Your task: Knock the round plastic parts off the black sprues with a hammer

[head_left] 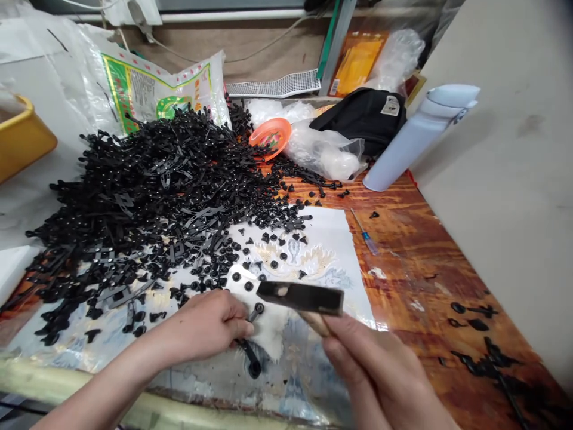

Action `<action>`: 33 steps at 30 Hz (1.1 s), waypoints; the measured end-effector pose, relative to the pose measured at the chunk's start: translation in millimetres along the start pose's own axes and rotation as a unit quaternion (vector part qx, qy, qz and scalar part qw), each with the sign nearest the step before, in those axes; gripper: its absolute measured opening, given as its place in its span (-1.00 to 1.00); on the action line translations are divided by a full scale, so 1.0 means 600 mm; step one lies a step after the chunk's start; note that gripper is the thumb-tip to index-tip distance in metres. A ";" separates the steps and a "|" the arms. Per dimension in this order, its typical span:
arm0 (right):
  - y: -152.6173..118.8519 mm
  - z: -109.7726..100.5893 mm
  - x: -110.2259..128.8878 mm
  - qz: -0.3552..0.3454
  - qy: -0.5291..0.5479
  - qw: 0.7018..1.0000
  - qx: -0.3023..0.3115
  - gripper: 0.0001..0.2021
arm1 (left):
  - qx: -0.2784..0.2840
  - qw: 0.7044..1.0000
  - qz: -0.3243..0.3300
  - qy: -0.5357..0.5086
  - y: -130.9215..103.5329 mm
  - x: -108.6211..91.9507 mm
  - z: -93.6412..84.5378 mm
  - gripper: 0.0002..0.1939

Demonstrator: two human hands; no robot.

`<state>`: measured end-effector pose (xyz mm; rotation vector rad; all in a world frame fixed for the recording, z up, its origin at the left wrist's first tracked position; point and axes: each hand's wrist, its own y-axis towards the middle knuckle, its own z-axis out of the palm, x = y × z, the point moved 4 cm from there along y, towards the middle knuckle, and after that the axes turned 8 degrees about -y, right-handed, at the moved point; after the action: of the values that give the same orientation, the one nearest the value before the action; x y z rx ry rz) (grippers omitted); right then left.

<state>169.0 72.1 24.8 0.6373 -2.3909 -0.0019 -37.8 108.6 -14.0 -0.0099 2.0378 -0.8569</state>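
And here's the left hand, low over the bench, thumb and fingers pinched around a slim black part. One round end pokes out just past the fingertips, another length angles back below the thumb; the middle is hidden under the hand. Beneath it lies a white pad, with a few round black caps sitting on it just beyond the fingers.

Over to the right hand: it's wrapped firmly around the wooden handle of a hammer, the dark head hanging in the air just right of the left hand's fingertips. No contact with the black part that I can see!

Beyond the left hand rises a great heap of black pieces; past the right hand lies a screwdriver, with a pale blue bottle farther out.

The step in hand, by my reading, is steadying that part for a tap. The next move calls for a firm pinch, the joint flat on the pad, fingertips clear of the striking spot, and a short, square blow. Drift left with that head and the thumb's in danger.
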 end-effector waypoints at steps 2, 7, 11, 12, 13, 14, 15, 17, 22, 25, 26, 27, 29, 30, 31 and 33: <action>-0.001 0.011 -0.006 -0.002 -0.033 0.999 0.041 -0.54 | 0.006 0.998 0.000 0.063 -0.001 -0.005 -0.001 -0.65; -0.001 0.005 -0.017 0.021 -0.048 0.997 0.064 -0.55 | 0.016 0.991 0.012 0.133 0.000 -0.006 -0.003 -0.64; 0.000 0.005 -0.009 -0.021 -0.049 0.998 0.042 -0.54 | 0.023 0.989 -0.004 0.145 0.001 -0.009 -0.005 -0.68; 0.001 0.012 -0.010 -0.021 -0.066 0.996 0.059 -0.54 | 0.023 0.989 -0.005 0.143 0.002 -0.012 -0.006 -0.68; 0.001 0.019 -0.012 -0.017 -0.083 0.993 0.078 -0.54 | 0.025 0.990 -0.002 0.140 0.002 -0.015 -0.007 -0.68; 0.001 0.024 -0.015 -0.009 -0.095 0.991 0.089 -0.54 | 0.029 0.990 0.002 0.136 0.003 -0.018 -0.007 -0.67; 0.001 0.026 -0.016 -0.002 -0.096 0.991 0.089 -0.55 | 0.032 0.991 0.008 0.133 0.004 -0.020 -0.007 -0.65; 0.000 0.027 -0.017 -0.003 -0.074 0.995 0.074 -0.55 | 0.035 0.992 0.011 0.122 0.007 -0.021 -0.008 -0.64; 0.000 0.037 -0.034 0.040 -0.056 0.993 0.096 -0.54 | 0.041 0.996 0.002 0.082 0.011 -0.013 -0.008 -0.68; 0.005 0.031 -0.051 0.096 0.023 0.989 0.113 -0.59 | 0.062 0.997 0.002 0.044 0.007 -0.010 -0.003 -0.68; 0.006 0.026 -0.056 0.119 0.070 0.985 0.107 -0.58 | 0.070 0.997 0.002 0.031 0.005 -0.010 -0.001 -0.67; 0.006 0.021 -0.060 0.145 0.120 0.977 0.099 -0.56 | 0.078 0.997 0.002 0.021 0.002 -0.010 0.001 -0.65; 0.002 0.014 -0.064 0.194 0.207 0.955 0.087 -0.52 | 0.091 0.996 -0.006 -0.009 -0.005 -0.008 0.004 -0.61; -0.002 0.013 -0.065 0.215 0.240 0.943 0.086 -0.50 | 0.096 0.995 -0.014 -0.033 -0.009 -0.006 0.006 -0.60; -0.007 0.015 -0.065 0.233 0.269 0.930 0.089 -0.49 | 0.099 0.993 -0.023 -0.061 -0.013 -0.004 0.008 -0.59; -0.018 0.023 -0.062 0.263 0.316 0.906 0.103 -0.48 | 0.099 0.986 -0.040 -0.126 -0.022 0.000 0.012 -0.58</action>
<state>189.9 76.9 -10.0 0.0322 -1.8557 0.6037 -36.8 94.5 -9.1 -0.0859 1.7204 -1.0509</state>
